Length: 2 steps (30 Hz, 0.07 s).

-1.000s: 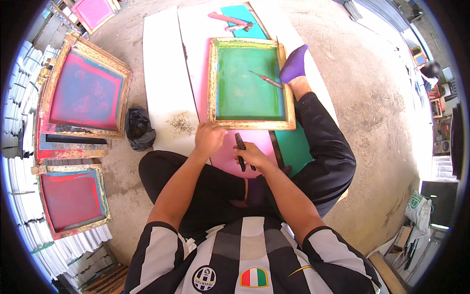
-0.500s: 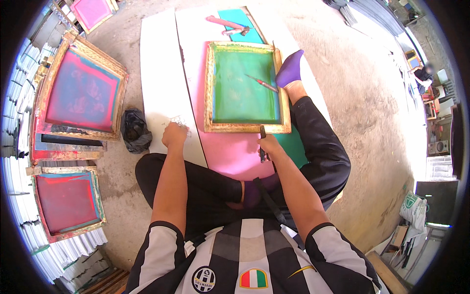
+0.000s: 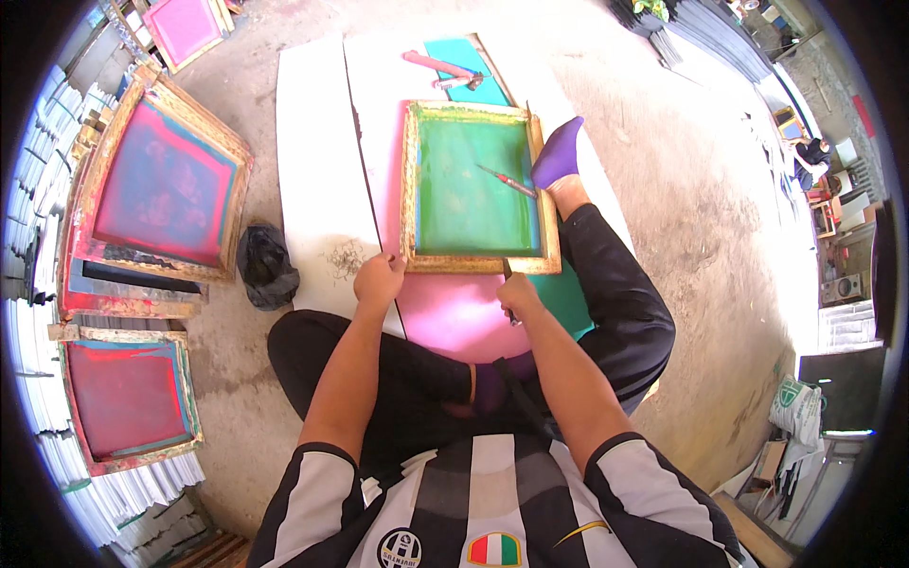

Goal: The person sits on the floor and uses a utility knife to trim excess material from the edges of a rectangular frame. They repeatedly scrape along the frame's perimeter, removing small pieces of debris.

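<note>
A screen-printing frame [image 3: 481, 265] with a wooden border and green mesh lies flat on the boards before me. At its near left corner is my left hand [image 3: 381, 278], fingers curled and fingertips against the wood. My right hand [image 3: 519, 295] grips a dark pliers-like tool [image 3: 507, 269] at the frame's near edge, right of the middle. The tool's jaws are too small to make out. A thin tool with a red handle [image 3: 520, 186], like a screwdriver, rests across the mesh at the right. Left of my left hand is a small pile of thin bits [image 3: 343, 256], like pulled staples.
My purple-socked foot [image 3: 559, 156] stands against the frame's right side. Beyond it lie a red-handled tool [image 3: 440, 64] and a teal sheet [image 3: 450, 49]. A black plastic bag [image 3: 267, 268] and several coloured screens [image 3: 170, 180] are at the left. A person [image 3: 812, 161] is far right.
My left hand has moved right, from the pile of bits to the frame's near left corner. My right hand stays at the near edge, with the tool tilted a little differently.
</note>
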Tool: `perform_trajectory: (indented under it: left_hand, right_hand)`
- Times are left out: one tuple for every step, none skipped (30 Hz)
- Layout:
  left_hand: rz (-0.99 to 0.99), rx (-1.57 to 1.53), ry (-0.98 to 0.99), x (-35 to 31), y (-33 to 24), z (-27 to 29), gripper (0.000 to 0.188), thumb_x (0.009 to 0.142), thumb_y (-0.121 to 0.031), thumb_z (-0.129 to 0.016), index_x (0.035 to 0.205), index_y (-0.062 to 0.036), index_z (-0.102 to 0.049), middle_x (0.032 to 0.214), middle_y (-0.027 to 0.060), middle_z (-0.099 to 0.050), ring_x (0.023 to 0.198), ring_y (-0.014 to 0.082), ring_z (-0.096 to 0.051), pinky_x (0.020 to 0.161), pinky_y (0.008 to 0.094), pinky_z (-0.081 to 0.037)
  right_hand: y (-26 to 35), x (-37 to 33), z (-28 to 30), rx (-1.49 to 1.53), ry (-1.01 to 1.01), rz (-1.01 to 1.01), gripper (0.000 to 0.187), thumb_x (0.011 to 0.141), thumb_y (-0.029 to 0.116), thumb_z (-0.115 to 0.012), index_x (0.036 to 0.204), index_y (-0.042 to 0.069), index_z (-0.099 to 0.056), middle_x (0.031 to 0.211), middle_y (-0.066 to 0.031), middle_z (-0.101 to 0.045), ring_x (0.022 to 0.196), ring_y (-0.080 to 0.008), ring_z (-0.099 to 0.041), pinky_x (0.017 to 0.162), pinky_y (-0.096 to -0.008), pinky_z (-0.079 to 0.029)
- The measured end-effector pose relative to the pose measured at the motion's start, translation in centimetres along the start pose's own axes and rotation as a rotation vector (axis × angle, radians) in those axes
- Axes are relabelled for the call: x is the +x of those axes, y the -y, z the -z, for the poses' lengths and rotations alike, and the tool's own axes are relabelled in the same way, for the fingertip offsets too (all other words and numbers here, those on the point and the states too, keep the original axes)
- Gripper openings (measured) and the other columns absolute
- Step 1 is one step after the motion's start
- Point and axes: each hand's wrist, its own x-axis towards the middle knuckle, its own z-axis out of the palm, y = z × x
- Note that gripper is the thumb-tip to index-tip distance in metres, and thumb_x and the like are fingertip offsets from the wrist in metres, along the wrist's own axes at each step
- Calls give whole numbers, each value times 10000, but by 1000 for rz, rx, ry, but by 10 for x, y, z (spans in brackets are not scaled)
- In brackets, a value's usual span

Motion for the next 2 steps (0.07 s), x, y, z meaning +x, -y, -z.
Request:
perform_trajectory:
  left_hand:
    - [-13,12,28,3,1,-3,455,920,-488,-682,1111,-86,-773,1007,159,-769,992,358,-727,860,473,-568]
    - [-27,25,56,7,3,-5,463,921,-493,-682,1142,-96,-770,1019,163,-769,1021,355,-723,883,469,-565]
  right_hand:
    - [5,-5,-1,-21,-31,-7,248,877,81,-502,902,-87,-682,735,-196,-711,576,-297,-704,517,-429,-570]
    - [11,-8,-1,-38,-75,1,230,854,39,-544,938,-122,-685,743,-219,-721,579,-325,-714,493,-435,-569]
